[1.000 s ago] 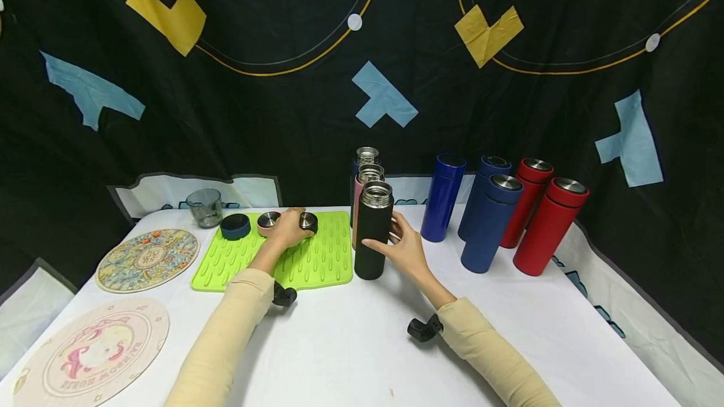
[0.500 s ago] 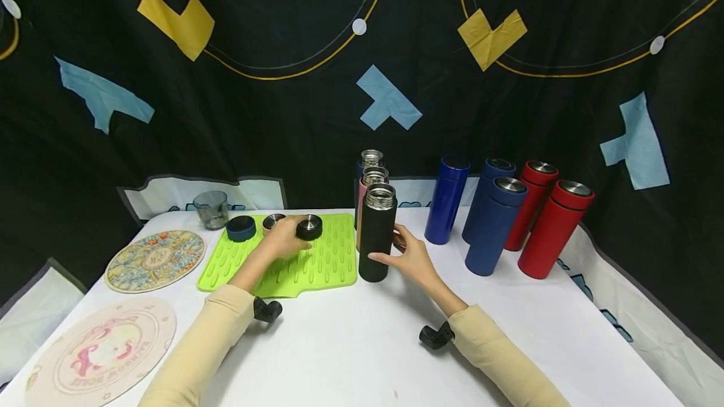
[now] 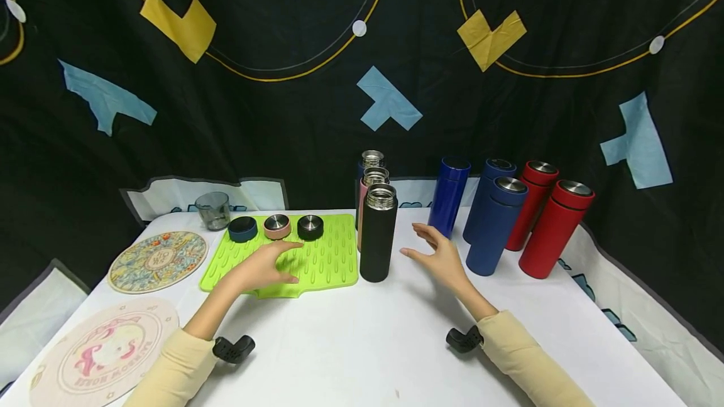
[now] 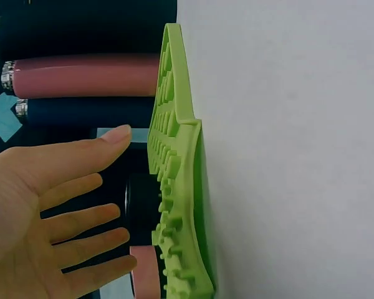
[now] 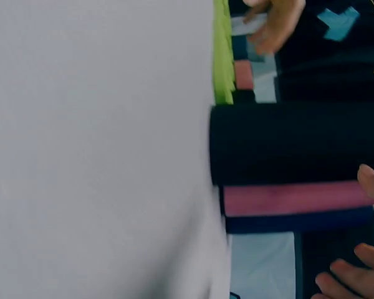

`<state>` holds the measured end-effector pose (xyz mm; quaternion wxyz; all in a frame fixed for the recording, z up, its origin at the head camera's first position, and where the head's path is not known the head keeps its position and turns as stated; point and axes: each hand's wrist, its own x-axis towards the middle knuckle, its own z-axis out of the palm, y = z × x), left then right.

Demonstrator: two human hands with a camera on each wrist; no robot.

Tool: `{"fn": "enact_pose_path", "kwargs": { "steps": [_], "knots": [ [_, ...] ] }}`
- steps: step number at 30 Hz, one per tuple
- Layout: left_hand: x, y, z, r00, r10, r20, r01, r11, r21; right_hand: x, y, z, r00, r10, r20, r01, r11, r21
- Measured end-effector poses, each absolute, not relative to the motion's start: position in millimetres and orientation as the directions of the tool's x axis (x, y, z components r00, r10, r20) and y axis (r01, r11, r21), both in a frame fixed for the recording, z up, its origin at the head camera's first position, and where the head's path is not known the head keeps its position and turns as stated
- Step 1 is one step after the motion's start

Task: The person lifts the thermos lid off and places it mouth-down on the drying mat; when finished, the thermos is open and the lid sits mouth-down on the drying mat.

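My left hand (image 3: 262,267) hovers above the front of a green silicone mat (image 3: 334,262), fingers spread around nothing. Along the mat's back lie a black lid (image 3: 310,227), a pink lid (image 3: 277,227) and a dark blue lid (image 3: 242,229). Just right of the mat a black thermos bottle (image 3: 378,244) stands upright without a lid, its steel neck showing. Behind it stand a lidless pink bottle (image 4: 87,76) and a dark blue bottle (image 4: 93,112). My right hand (image 3: 440,260) is apart from the black bottle, to its right, with thumb and fingers parted and holding nothing.
Several lidded bottles stand at the right: a bright blue bottle (image 3: 449,196), a matte blue bottle (image 3: 493,231) and a red bottle (image 3: 554,234) among them. A grey glass cup (image 3: 213,211), a patterned round mat (image 3: 158,261) and a pink round mat (image 3: 107,353) are at the left.
My left hand has let go of the black lid and drawn back toward the front left. My right hand has come off the black bottle and moved right.
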<state>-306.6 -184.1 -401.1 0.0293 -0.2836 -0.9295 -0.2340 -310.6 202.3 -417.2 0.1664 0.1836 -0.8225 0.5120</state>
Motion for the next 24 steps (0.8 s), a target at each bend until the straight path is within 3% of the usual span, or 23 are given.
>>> {"fn": "enact_pose_path", "kwargs": {
  "steps": [7, 14, 24],
  "knots": [
    [-286.0, -201.6, -404.9, -0.832, 0.530, 0.166, 0.547, 0.730, 0.411, -315.2, 222.4, -406.6, -0.902, 0.073, 0.425, -0.346, 0.465, -0.815],
    [-280.3, -213.2, -410.1, -0.847, 0.513, 0.138, 0.519, 0.744, 0.421, -328.5, 230.3, -397.4, -0.830, 0.219, 0.513, -0.367, 0.480, -0.797],
    [-283.5, -215.2, -418.5, -0.860, 0.497, 0.113, 0.493, 0.754, 0.435, -366.8, 232.2, -391.2, -0.780, 0.380, 0.496, -0.339, 0.410, -0.847]
  ]
}}
